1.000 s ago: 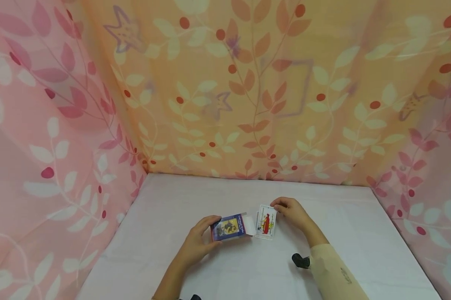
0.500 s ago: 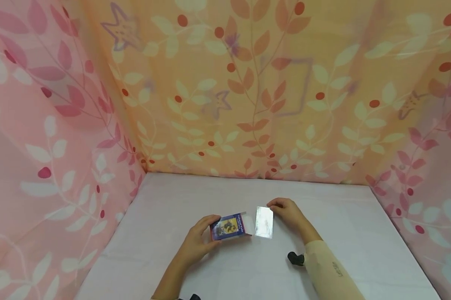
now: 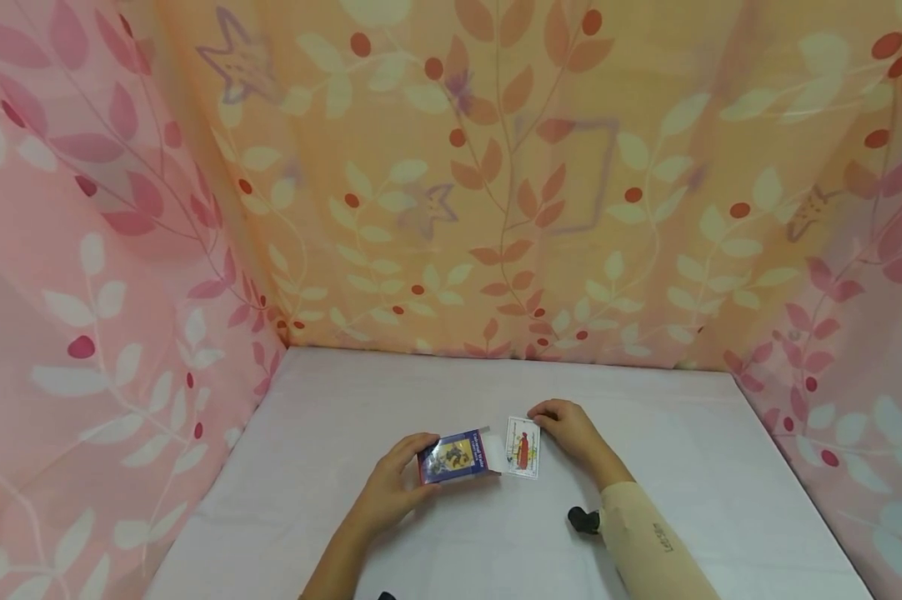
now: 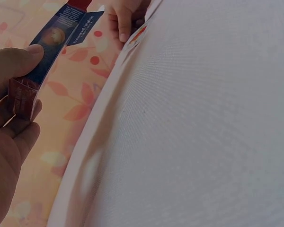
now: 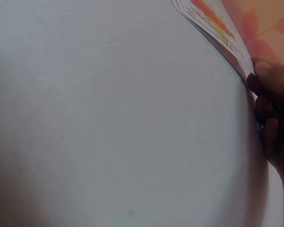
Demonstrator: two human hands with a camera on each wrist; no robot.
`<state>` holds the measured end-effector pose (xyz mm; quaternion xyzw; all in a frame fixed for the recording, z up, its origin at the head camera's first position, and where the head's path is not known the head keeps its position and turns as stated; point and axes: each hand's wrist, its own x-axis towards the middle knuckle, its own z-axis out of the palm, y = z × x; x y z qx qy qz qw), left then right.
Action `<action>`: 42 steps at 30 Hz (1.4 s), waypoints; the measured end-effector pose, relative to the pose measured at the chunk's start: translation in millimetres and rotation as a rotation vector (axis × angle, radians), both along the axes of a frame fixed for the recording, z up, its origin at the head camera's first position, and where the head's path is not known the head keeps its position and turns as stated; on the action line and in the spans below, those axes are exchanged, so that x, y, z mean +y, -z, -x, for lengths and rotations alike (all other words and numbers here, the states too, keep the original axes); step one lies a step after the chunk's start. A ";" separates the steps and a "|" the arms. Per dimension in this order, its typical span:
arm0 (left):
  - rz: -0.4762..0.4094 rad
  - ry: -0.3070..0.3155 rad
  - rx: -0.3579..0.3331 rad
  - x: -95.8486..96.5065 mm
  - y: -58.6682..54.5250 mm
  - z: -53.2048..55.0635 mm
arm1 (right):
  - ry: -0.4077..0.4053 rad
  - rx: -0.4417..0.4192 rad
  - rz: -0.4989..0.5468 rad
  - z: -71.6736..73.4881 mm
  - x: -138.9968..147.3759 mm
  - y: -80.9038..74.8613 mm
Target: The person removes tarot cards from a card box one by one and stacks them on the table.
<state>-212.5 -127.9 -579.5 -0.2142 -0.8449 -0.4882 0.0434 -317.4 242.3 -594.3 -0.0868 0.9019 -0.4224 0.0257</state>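
My left hand [image 3: 391, 492] grips a blue tarot card box [image 3: 454, 457] from its left end, thumb along the near side and fingers on the far side. The box's end flap [image 4: 85, 27] stands open towards the right, as the left wrist view also shows. With thumb and fingertips, my right hand [image 3: 571, 427] pinches a white-bordered tarot card [image 3: 523, 447] at its upper right corner. A figure in red is printed on it. The card lies right at the open flap. In the right wrist view, further edges show under the card [image 5: 213, 23], like a thin stack.
A white cloth [image 3: 391, 383] covers the table. Floral curtains [image 3: 451, 250] close off the back and both sides. A black wrist-camera piece [image 3: 583, 520] sticks out by the right sleeve [image 3: 649, 542], over the near part of the table.
My right hand has shifted slightly left with the card, closer to the box. Glare whitened the card half a second ago; its picture shows again. My left hand keeps its grip on the box.
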 end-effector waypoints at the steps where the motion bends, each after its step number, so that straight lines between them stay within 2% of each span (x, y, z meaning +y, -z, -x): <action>1: -0.002 -0.001 0.000 -0.1 0.4 0.0 | -0.001 0.006 -0.009 0.4 -0.4 0.5; 8: -0.014 0.004 0.010 -0.4 1.6 0.8 | -0.011 0.020 -0.088 1.7 -3.5 -0.1; 19: -0.002 0.000 0.010 -1.2 -0.4 1.0 | -0.024 0.065 -0.114 1.7 -6.1 -0.5; 24: -0.004 -0.003 0.009 -1.0 0.4 0.4 | -0.022 0.046 -0.117 0.9 -6.1 -2.3; 33: -0.020 0.009 0.010 -1.7 -0.2 1.6 | -0.027 -0.038 -0.118 -7.6 -5.4 -15.9; 37: -0.019 0.009 0.008 -2.2 0.8 1.4 | -0.008 -0.021 -0.118 -15.5 -8.7 -19.9; 42: -0.020 0.010 0.017 -2.3 0.9 0.7 | 0.019 0.052 -0.140 -29.3 -12.1 -25.1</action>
